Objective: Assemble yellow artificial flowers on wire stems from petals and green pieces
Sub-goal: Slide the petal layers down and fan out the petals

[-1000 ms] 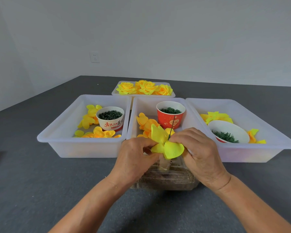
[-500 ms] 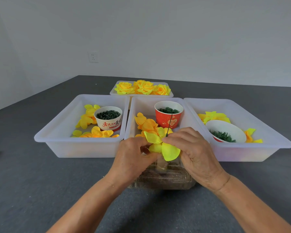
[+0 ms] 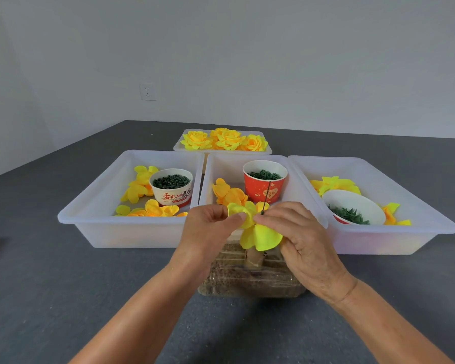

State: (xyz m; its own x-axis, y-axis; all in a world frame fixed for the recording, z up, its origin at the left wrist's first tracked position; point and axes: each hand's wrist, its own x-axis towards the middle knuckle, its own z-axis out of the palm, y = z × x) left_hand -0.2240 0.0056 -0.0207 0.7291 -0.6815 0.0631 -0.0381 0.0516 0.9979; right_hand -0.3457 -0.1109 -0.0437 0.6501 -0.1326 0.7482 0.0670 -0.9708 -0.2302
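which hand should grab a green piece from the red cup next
Right hand: the red cup sits just beyond its fingers. The left hand pinches the petals, and could steady them.

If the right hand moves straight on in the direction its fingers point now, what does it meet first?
The right hand points left, toward the left hand. It would likely first press the yellow petals into that hand's fingers, though depth is unclear.

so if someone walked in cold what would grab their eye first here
Probably the bright yellow petals at centre front, threaded on a thin wire stem and pinched between the left hand and right hand. Next, the red cup of green pieces in the middle white tray, just behind the hands. Further back, finished yellow flowers fill a small tray.
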